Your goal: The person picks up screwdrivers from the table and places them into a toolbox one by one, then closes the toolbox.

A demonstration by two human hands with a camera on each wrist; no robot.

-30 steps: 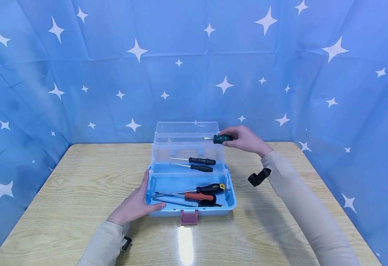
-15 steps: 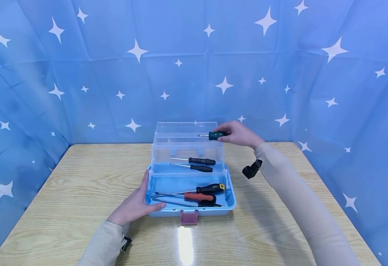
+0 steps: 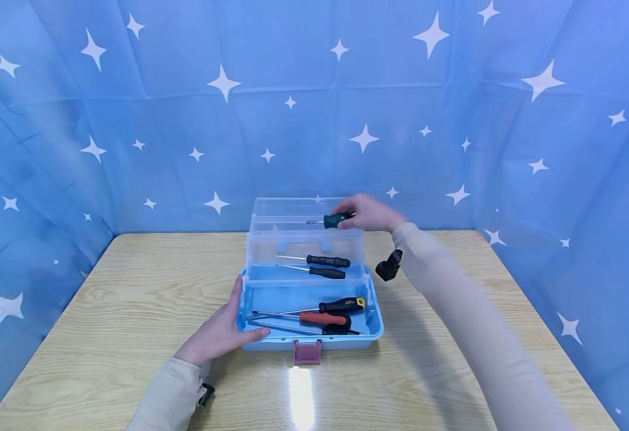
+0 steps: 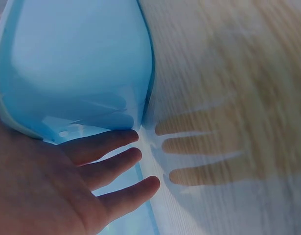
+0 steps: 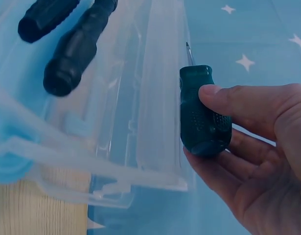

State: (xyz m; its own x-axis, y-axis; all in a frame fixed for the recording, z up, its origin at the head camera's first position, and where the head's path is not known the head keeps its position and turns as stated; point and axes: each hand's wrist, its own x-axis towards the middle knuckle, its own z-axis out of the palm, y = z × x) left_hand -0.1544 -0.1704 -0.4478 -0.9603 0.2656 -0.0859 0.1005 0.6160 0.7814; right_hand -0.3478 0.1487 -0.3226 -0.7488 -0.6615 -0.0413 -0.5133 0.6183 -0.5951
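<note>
At the clear plastic upper tier point(image 3: 271, 225) of a light-blue plastic toolbox point(image 3: 346, 345), the right hand point(image 3: 367, 212) firmly pinches a stubby dark-green screwdriver point(image 3: 334, 221); the straight-fingered left hand point(image 3: 216, 330) touches the toolbox. Placement seems in hand, probably calling for lowering, then release.

Blue cloth point(image 3: 303, 161) hangs behind the surface point(image 3: 158, 281) and along both its sides, printed with white four-pointed stars point(image 3: 364, 138) of mixed sizes. A crease point(image 3: 400, 86) runs across its back stretch. The surface has pale wood grain and rounded far corners; bright glare point(image 3: 301, 398) marks its near middle.
</note>
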